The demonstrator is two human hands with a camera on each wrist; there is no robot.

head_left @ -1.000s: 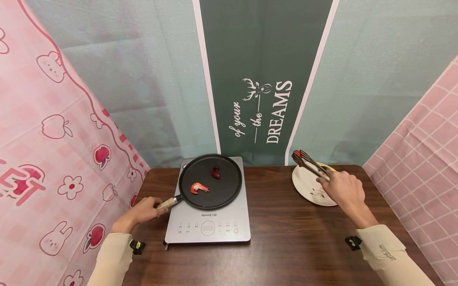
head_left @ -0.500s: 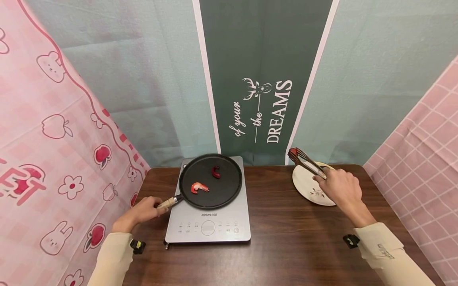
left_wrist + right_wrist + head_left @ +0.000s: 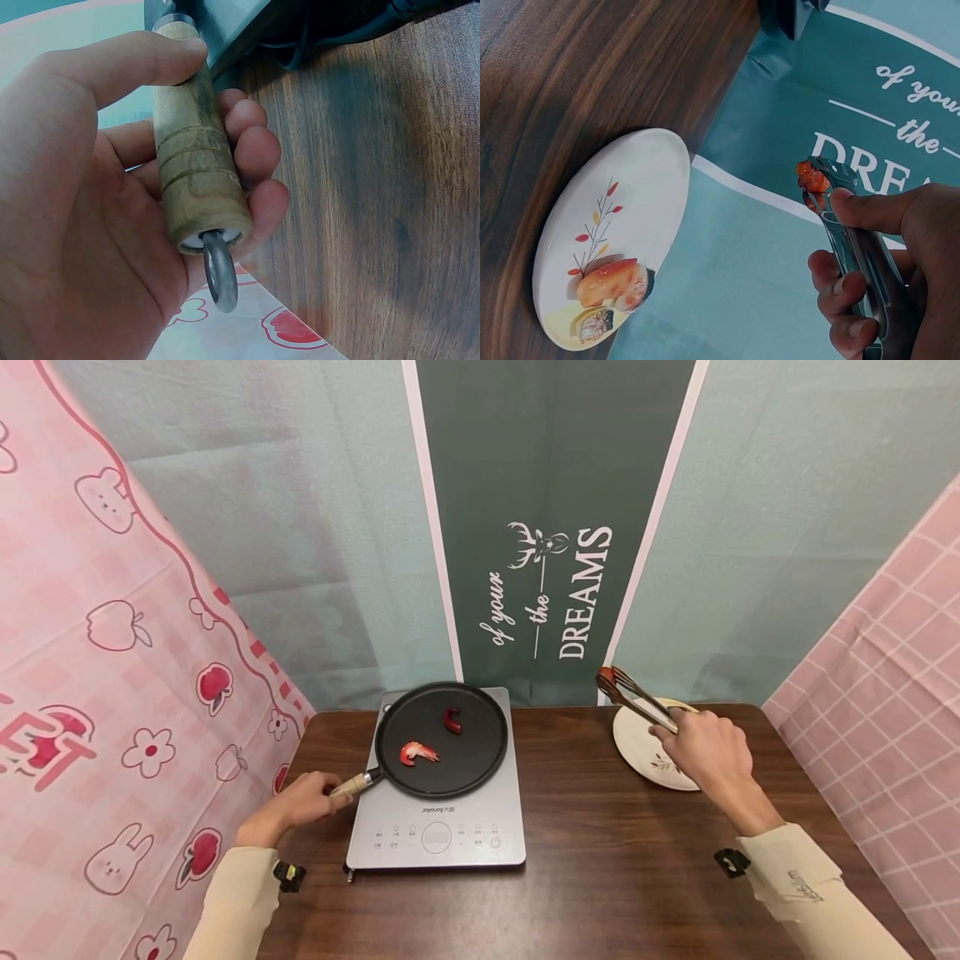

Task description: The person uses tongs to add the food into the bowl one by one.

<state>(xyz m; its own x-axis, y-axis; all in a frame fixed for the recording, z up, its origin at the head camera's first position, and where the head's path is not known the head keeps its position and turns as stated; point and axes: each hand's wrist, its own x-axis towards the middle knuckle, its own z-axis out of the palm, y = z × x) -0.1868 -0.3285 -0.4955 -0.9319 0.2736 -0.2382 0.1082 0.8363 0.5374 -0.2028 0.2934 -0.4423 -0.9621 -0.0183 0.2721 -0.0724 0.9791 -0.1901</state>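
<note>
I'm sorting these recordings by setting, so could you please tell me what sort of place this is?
Probably a cooking corner, perhaps a mock-up kitchen: a pan sits on a flat cooktop, a plate rests on the wood-grain table, and a creased printed backdrop hangs behind.

Pink printed cloth [image 3: 165,685] borders a green backdrop [image 3: 555,468].

In the head view, two hands: one left hand [image 3: 302,803] lower left, one right hand [image 3: 708,752] lower right. One cooker [image 3: 405,860], one pan [image 3: 480,756], holding one shrimp [image 3: 417,754] and one dark red curl [image 3: 453,722]. One pair of tongs [image 3: 889,300] with one red morsel [image 3: 812,178]; one plate [image 3: 636,750] (two food pieces [image 3: 609,283] at least, lower left, right wrist view).
</note>
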